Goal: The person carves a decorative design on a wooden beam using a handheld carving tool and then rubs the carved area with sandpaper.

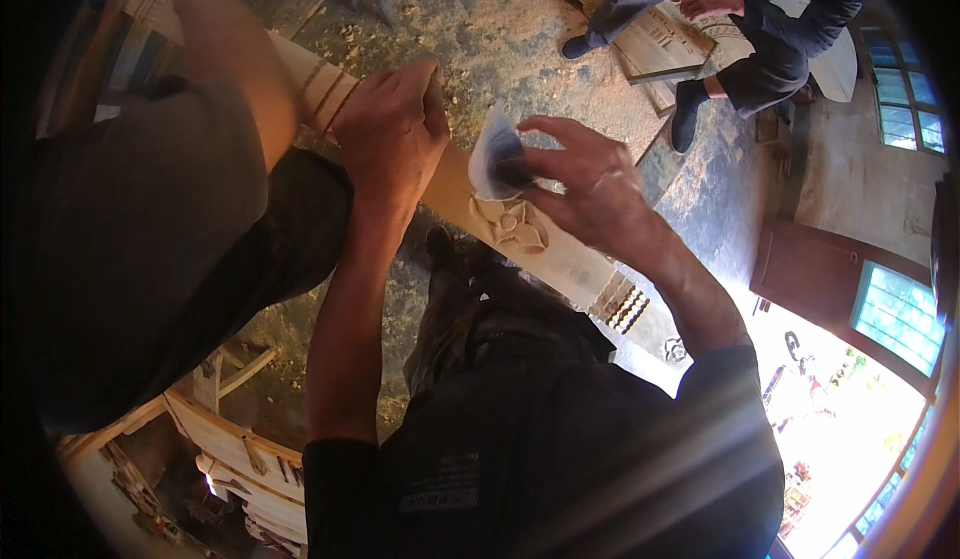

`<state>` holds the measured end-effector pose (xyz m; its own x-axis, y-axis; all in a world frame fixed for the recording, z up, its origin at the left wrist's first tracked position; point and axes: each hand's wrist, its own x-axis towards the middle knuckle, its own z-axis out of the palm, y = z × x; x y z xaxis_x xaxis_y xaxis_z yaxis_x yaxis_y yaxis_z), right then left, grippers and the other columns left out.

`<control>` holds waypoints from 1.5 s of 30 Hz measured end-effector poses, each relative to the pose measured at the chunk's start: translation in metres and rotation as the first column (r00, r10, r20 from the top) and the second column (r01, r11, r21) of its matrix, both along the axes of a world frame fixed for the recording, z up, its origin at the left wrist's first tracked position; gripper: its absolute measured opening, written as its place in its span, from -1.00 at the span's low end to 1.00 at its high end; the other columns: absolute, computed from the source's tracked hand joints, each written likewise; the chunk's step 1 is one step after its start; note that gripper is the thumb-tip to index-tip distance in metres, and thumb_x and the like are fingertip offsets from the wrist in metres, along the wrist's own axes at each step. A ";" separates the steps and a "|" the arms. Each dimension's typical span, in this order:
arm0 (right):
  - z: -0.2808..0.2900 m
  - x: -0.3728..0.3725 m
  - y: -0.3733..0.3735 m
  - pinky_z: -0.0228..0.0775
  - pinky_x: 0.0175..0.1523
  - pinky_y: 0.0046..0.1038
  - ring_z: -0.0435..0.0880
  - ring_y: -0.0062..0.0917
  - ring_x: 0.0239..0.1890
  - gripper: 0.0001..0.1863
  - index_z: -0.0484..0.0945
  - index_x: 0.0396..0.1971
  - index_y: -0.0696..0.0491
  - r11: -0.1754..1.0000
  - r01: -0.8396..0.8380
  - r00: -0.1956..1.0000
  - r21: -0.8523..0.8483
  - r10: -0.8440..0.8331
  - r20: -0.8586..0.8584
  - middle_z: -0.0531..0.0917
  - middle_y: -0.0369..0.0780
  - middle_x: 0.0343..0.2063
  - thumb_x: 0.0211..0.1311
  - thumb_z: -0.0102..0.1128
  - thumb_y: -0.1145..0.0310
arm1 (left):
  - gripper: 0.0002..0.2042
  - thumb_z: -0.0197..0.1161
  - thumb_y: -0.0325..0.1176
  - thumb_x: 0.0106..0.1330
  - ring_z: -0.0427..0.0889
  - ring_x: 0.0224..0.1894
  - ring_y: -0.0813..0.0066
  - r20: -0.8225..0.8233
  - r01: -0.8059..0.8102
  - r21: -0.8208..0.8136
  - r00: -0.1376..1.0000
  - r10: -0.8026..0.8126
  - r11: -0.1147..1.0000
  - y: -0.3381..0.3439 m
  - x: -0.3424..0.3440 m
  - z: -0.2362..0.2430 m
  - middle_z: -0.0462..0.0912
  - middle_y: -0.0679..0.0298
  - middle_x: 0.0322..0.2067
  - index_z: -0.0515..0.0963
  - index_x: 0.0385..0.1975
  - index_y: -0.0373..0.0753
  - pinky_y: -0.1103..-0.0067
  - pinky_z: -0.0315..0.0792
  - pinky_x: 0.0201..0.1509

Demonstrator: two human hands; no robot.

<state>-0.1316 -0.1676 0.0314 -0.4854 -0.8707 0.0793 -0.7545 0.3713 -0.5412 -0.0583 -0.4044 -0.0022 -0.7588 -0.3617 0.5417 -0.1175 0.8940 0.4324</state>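
Observation:
A long pale wooden board (570, 267) runs slantwise in front of me, with a carved flower (510, 224) on its face and carved bands toward both ends. My left hand (392, 129) is closed in a fist over the board, left of the flower; whatever it may hold is hidden. Between the bent fingers and thumb of my right hand (590, 174) is a curved, thin white sheet (490, 154) with a dark patch, just above the flower. The fingers are slightly blurred, and the sheet covers part of the board.
Close on my left, another person's bare arm (245, 79) reaches toward the board's far end. At the upper right a seated person (770, 59) has a carved panel (665, 44). Wood shavings (480, 19) litter the floor. Stacked wooden pieces (250, 459) stand lower left; a bright doorway (850, 429) opens lower right.

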 end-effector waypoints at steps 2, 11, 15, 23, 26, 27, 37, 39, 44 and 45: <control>0.005 -0.001 -0.006 0.78 0.21 -0.11 0.82 -0.15 0.28 -0.67 0.90 0.00 -0.09 0.998 -0.020 0.996 0.059 0.014 0.091 0.80 -0.09 0.26 0.21 0.64 0.33 | -0.87 0.48 -0.44 0.46 0.89 -0.13 0.10 -0.011 -0.042 0.001 0.999 0.042 0.999 -0.001 0.000 -0.002 0.90 0.15 -0.19 0.83 -0.06 -0.16 0.26 0.71 -0.08; -0.009 0.012 0.001 0.78 0.21 -0.11 0.86 -0.09 0.20 -0.57 0.85 0.06 -0.05 0.993 0.046 0.998 -0.107 -0.042 0.036 0.77 -0.07 0.30 0.15 0.66 0.42 | -0.93 0.45 -0.44 0.41 0.79 -0.28 0.12 -0.131 0.009 0.001 0.991 -0.009 1.000 0.001 -0.006 -0.004 0.74 0.24 -0.40 0.68 -0.28 -0.09 0.21 0.62 -0.25; -0.011 0.031 0.000 0.78 0.21 -0.12 0.86 -0.12 0.22 -0.58 0.85 0.05 -0.07 0.963 0.226 0.967 -0.149 -0.203 0.151 0.78 -0.08 0.30 0.15 0.66 0.45 | -0.96 0.46 -0.41 0.43 0.81 -0.24 0.09 -0.055 -0.027 -0.023 0.998 0.026 0.999 0.003 -0.003 -0.004 0.79 0.22 -0.35 0.74 -0.22 -0.08 0.21 0.64 -0.21; -0.012 0.035 -0.008 0.81 0.21 -0.20 0.90 -0.12 0.18 -0.62 0.89 0.04 0.03 0.938 0.238 0.971 -0.254 -0.230 0.060 0.78 0.00 0.29 0.19 0.67 0.52 | -0.88 0.46 -0.35 0.50 0.86 -0.15 0.04 0.060 -0.039 -0.056 0.997 0.043 0.998 0.002 0.000 -0.002 0.88 0.17 -0.24 0.82 -0.04 -0.07 0.22 0.70 -0.12; -0.008 0.031 -0.025 0.81 0.23 -0.19 0.89 -0.11 0.21 -0.62 0.89 0.03 0.02 0.948 0.203 0.977 -0.246 -0.180 0.114 0.80 0.00 0.27 0.17 0.66 0.53 | -0.95 0.44 -0.43 0.41 0.78 -0.28 0.08 -0.073 -0.025 -0.064 0.997 0.020 0.998 -0.001 -0.002 -0.003 0.75 0.22 -0.41 0.72 -0.23 -0.07 0.18 0.61 -0.26; -0.009 0.030 -0.020 0.82 0.18 -0.18 0.90 -0.13 0.16 -0.60 0.89 0.03 -0.03 0.949 0.202 0.978 -0.243 -0.181 0.107 0.80 -0.04 0.27 0.16 0.67 0.51 | -0.95 0.43 -0.43 0.42 0.77 -0.28 0.08 -0.066 -0.028 -0.044 0.997 0.025 0.999 0.001 -0.002 -0.001 0.75 0.22 -0.41 0.72 -0.23 -0.07 0.18 0.61 -0.26; -0.010 0.024 -0.012 0.83 0.15 -0.16 0.86 -0.16 0.26 -0.55 0.86 0.05 -0.11 0.963 0.145 0.989 -0.227 -0.137 0.053 0.81 -0.15 0.26 0.11 0.68 0.49 | -0.95 0.41 -0.40 0.46 0.77 -0.27 0.07 -0.087 -0.026 -0.022 0.996 0.024 0.999 0.003 -0.002 -0.001 0.74 0.21 -0.41 0.67 -0.26 -0.10 0.16 0.60 -0.25; -0.013 0.023 -0.010 0.83 0.16 -0.15 0.86 -0.15 0.25 -0.53 0.86 0.08 -0.12 0.962 0.158 0.985 -0.224 -0.137 0.106 0.82 -0.15 0.26 0.12 0.68 0.47 | -0.96 0.41 -0.40 0.46 0.77 -0.28 0.07 -0.096 -0.015 -0.023 0.995 0.013 1.000 0.006 -0.007 0.003 0.73 0.18 -0.42 0.68 -0.26 -0.09 0.16 0.59 -0.25; -0.007 0.023 -0.013 0.82 0.16 -0.12 0.86 -0.16 0.23 -0.55 0.84 0.07 -0.11 0.968 0.114 0.992 -0.222 -0.122 -0.021 0.81 -0.14 0.26 0.14 0.69 0.45 | -0.97 0.42 -0.39 0.46 0.78 -0.26 0.09 -0.035 -0.043 -0.024 0.999 0.042 0.999 0.004 -0.001 -0.001 0.75 0.20 -0.40 0.70 -0.23 -0.09 0.17 0.61 -0.23; -0.007 0.024 -0.009 0.82 0.17 -0.11 0.87 -0.16 0.23 -0.55 0.83 0.06 -0.10 0.967 0.162 0.987 -0.197 -0.164 0.006 0.80 -0.13 0.27 0.14 0.69 0.45 | -0.98 0.42 -0.39 0.46 0.78 -0.26 0.10 -0.018 -0.053 -0.024 0.998 0.053 0.998 0.005 0.000 0.000 0.76 0.20 -0.39 0.70 -0.23 -0.09 0.17 0.62 -0.22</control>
